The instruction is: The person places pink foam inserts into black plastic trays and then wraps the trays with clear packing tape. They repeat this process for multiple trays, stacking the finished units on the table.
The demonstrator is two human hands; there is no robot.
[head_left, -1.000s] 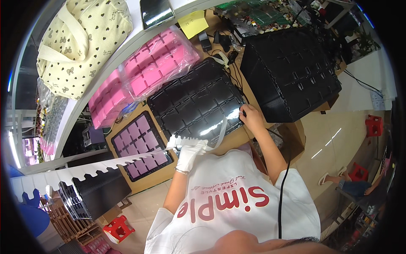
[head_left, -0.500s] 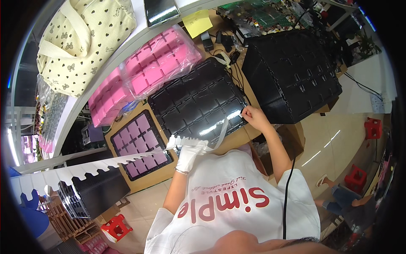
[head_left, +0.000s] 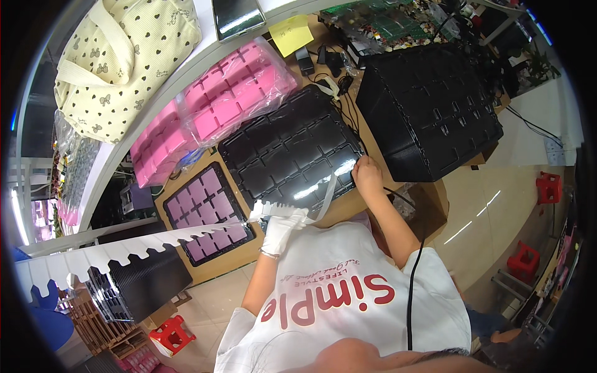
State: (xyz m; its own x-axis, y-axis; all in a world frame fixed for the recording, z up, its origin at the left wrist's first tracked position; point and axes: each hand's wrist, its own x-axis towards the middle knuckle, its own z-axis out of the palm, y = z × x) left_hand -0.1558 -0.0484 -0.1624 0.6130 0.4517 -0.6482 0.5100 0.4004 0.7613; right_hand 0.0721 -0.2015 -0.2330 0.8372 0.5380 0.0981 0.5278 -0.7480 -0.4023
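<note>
A long white strip with a notched edge [head_left: 137, 253] runs in from the left, and my left hand [head_left: 284, 227], in a white glove, is closed on its end. Past the glove, a narrow translucent band [head_left: 328, 198] curves up over the front of a glossy black compartmented tray [head_left: 283, 152]. My bare right hand [head_left: 369, 176] is at the tray's right front edge, fingers bent together. Its fingertips are partly hidden, so what they pinch cannot be made out. Left of that tray lies a black-framed tray with purple pads [head_left: 208, 208].
Pink trays in clear plastic [head_left: 230, 93] lie behind the black tray. A tall stack of black trays [head_left: 429, 112] stands to the right, cables [head_left: 353, 118] beside it. A cloth bag [head_left: 121, 68] rests on the shelf at upper left. Red stools [head_left: 171, 334] stand on the floor.
My right hand has turned and shifted slightly at the tray's edge, its forearm moving a little left. My left hand has barely moved. The person in the right background has moved.
</note>
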